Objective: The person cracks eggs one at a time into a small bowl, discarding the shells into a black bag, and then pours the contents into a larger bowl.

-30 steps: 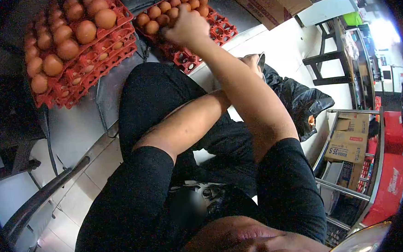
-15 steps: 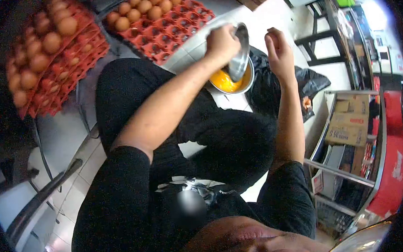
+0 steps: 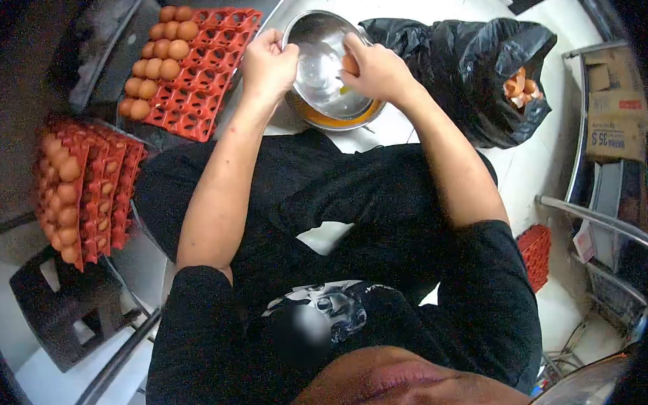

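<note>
My left hand is closed on the left rim of a shiny metal bowl. The bowl sits tilted over a larger container with orange-yellow egg liquid showing along its near side. In my right hand, thumb and fingers are wrapped round a brown egg, at the bowl's right side. A small yellow patch shows in the bowl below the egg. To the left lies a red egg tray, its left part filled with brown eggs and its right cups bare.
A stack of red trays full of eggs stands at the far left. On the right, a black plastic bag holds broken eggshells. Cardboard boxes fill a metal-framed rack, and another red tray is near my right elbow.
The bowl was tipped steeply over the container and now lies flatter, facing up. My right hand has come from off to the right to the bowl, with an egg in it. The view has shifted.
</note>
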The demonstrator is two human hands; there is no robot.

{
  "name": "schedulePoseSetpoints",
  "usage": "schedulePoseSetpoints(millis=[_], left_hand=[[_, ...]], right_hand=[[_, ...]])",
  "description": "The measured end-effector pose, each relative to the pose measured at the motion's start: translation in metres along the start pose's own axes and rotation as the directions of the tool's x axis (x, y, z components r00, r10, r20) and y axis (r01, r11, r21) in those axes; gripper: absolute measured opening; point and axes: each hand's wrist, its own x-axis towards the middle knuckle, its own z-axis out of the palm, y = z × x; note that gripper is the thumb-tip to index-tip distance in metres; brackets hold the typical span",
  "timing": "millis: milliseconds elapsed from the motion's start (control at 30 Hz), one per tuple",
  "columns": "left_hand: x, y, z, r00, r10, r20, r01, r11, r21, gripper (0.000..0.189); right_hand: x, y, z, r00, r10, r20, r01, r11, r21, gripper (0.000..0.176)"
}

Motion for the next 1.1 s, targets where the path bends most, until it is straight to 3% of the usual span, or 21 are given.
schedulePoseSetpoints(millis=[100, 167, 233, 300, 367, 433, 533, 633, 700, 767, 800, 833, 933, 1100], left_hand=[[-0.001, 0.003, 0.008, 0.998, -0.038, 0.042, 0.04, 0.998, -0.053, 0.009], [-0.004, 0.006, 0.008, 0.994, -0.088, 0.07, 0.087, 0.996, 0.021, 0.004], [-0.007, 0.007, 0.008, 0.992, -0.099, 0.083, 0.097, 0.995, 0.026, 0.004], [-0.005, -0.001, 0.01, 0.996, -0.069, 0.065, 0.06, 0.99, 0.13, 0.004], [-0.007, -0.003, 0.011, 0.994, -0.068, 0.081, 0.061, 0.995, 0.085, 0.003], [-0.007, 0.001, 0.011, 0.997, 0.02, 0.078, -0.038, 0.973, 0.229, 0.005], [-0.01, -0.002, 0.011, 0.997, -0.004, 0.079, -0.017, 0.965, 0.261, 0.007], [-0.014, 0.007, 0.012, 0.999, -0.006, 0.054, -0.008, 0.968, 0.251, 0.011], [-0.017, 0.016, 0.012, 0.999, -0.013, 0.029, 0.004, 0.952, 0.307, 0.013], [-0.016, 0.012, 0.012, 1.0, -0.017, 0.015, 0.011, 0.949, 0.316, 0.015], [-0.016, 0.011, 0.013, 1.0, 0.001, 0.004, -0.002, 0.947, 0.322, 0.015], [-0.017, 0.01, 0.013, 1.0, 0.019, -0.007, -0.015, 0.944, 0.329, 0.014], [-0.016, 0.005, 0.014, 0.999, 0.047, -0.011, -0.04, 0.943, 0.33, 0.015], [-0.017, 0.006, 0.011, 0.998, 0.06, -0.005, -0.054, 0.932, 0.358, 0.015]], right_hand=[[0.002, 0.006, 0.012, 1.0, 0.001, 0.012, -0.001, 1.0, 0.022, 0.033], [0.004, 0.008, 0.017, 0.983, 0.024, 0.184, -0.006, 0.995, -0.095, 0.029], [0.003, 0.005, 0.021, 0.978, 0.063, 0.201, -0.039, 0.992, -0.119, 0.021], [0.003, 0.008, 0.024, 0.972, 0.062, 0.226, -0.041, 0.995, -0.094, 0.029], [0.001, 0.009, 0.023, 0.975, 0.044, 0.216, -0.037, 0.999, -0.036, 0.035], [0.001, 0.013, 0.024, 0.978, 0.021, 0.206, -0.025, 0.999, 0.02, 0.041], [0.002, 0.017, 0.022, 0.955, -0.003, 0.296, -0.019, 0.997, 0.069, 0.055], [-0.002, 0.025, 0.025, 0.958, -0.001, 0.286, -0.034, 0.992, 0.118, 0.064], [0.003, 0.022, 0.016, 0.924, -0.015, 0.382, -0.033, 0.992, 0.118, 0.075], [0.004, 0.005, -0.002, 0.727, 0.236, 0.645, -0.511, 0.813, 0.278, 0.078], [0.005, 0.005, 0.0, 0.712, 0.205, 0.671, -0.546, 0.762, 0.347, 0.057], [0.005, 0.007, -0.002, 0.708, 0.203, 0.676, -0.545, 0.767, 0.34, 0.057], [0.005, 0.007, -0.009, 0.672, 0.199, 0.714, -0.635, 0.65, 0.417, 0.024], [0.005, 0.005, -0.016, 0.601, 0.242, 0.762, -0.746, 0.512, 0.426, 0.026]])
